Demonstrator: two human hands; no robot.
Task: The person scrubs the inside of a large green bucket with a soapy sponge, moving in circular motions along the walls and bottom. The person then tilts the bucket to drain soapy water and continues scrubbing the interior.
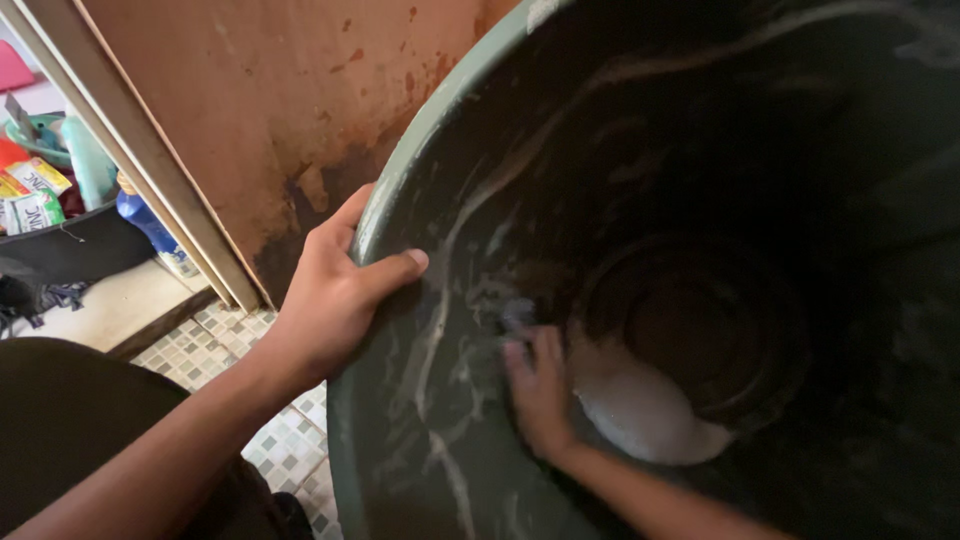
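Observation:
A big dark green plastic barrel (440, 110) is tipped toward me, its mouth filling the right of the view. My left hand (335, 290) grips the barrel's rim, thumb inside and fingers outside. My right hand (540, 390) reaches deep inside and presses something small and pale against the soapy inner wall; the item is blurred and mostly hidden under the fingers. White foam (640, 410) pools near the barrel's ribbed bottom, and soap streaks run down the wall.
A stained brown door (250, 100) stands behind the barrel with a pale frame (130, 150) beside it. Patterned floor tiles (280, 440) lie below. Beyond the doorway sit a blue bottle (150, 225), a dark tub (70, 250) and coloured packets (30, 195).

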